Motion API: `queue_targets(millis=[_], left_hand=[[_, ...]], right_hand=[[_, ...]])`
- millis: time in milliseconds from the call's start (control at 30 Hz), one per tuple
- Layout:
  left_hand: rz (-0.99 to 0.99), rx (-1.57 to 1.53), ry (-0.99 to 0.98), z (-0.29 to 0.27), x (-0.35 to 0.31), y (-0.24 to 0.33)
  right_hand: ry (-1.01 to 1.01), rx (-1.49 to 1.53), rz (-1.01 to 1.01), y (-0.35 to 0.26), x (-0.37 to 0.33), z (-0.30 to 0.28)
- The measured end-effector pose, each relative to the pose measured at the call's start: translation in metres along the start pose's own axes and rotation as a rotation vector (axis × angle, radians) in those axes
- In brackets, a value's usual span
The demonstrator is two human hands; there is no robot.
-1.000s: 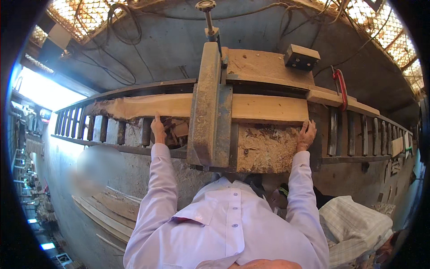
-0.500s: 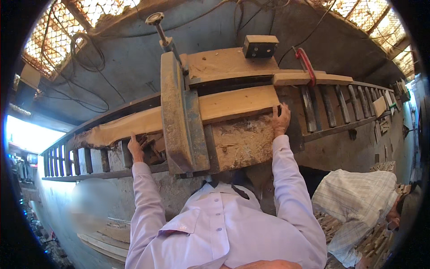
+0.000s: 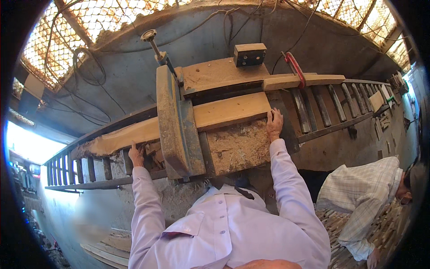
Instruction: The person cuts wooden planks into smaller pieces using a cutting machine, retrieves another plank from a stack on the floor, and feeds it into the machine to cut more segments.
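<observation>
A long pale wooden plank (image 3: 233,110) lies across the machine table, passing behind a dusty grey upright machine housing (image 3: 168,125). Its left end is rough and bark-edged. My left hand (image 3: 136,155) grips the plank's near edge just left of the housing, one finger lying on top and the others partly hidden. At the right end my right hand (image 3: 274,126) is closed on the near corner, thumb on the near side and fingers against the end. Below the plank, the sawdust-covered machine table (image 3: 237,152) shows between the housing and my right hand.
Roller racks (image 3: 329,107) extend both ways from the machine. A red clamp (image 3: 295,69) holds a wooden strip behind the plank, near a dark block with bolts (image 3: 250,54). Cables hang on the wall. At lower right, a person in a checked shirt (image 3: 360,188) bends over stacked wood pieces.
The view has tilted and shifted slightly. My right hand's fingers have resettled around the plank's end corner; my left stays at the near edge. The other person has shifted, one hand now lower right.
</observation>
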State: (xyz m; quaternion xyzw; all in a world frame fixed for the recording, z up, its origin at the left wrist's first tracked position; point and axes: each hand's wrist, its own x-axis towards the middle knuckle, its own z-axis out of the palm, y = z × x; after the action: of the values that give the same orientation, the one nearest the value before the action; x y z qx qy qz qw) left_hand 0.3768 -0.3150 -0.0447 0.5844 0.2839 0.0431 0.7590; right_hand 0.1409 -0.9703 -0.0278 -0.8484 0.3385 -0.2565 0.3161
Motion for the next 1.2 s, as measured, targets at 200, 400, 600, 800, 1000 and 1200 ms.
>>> queue_targets(millis=[200, 400, 600, 800, 1000, 1200], left_hand=[[0.009, -0.081, -0.093, -0.018, -0.012, -0.015], [-0.148, 0.208, -0.326, 0.015, -0.075, -0.051], [0.207, 0.577, -0.459, 0.007, -0.060, -0.110], [0.386, 0.675, -0.836, -0.035, -0.028, -0.114], [0.609, 0.723, -0.995, -0.016, -0.023, -0.124], [0.814, 0.802, -0.858, -0.023, -0.057, -0.122]], right_hand=[[0.170, 0.158, 0.066, 0.007, -0.048, -0.014], [0.191, 0.866, 0.536, -0.008, -0.133, -0.020], [0.046, 1.173, 0.842, -0.038, -0.114, 0.018], [0.133, 0.658, 0.599, -0.024, -0.100, 0.030], [0.344, 0.911, 0.626, -0.019, -0.091, 0.006], [0.462, 0.869, 0.462, 0.033, -0.067, -0.073]])
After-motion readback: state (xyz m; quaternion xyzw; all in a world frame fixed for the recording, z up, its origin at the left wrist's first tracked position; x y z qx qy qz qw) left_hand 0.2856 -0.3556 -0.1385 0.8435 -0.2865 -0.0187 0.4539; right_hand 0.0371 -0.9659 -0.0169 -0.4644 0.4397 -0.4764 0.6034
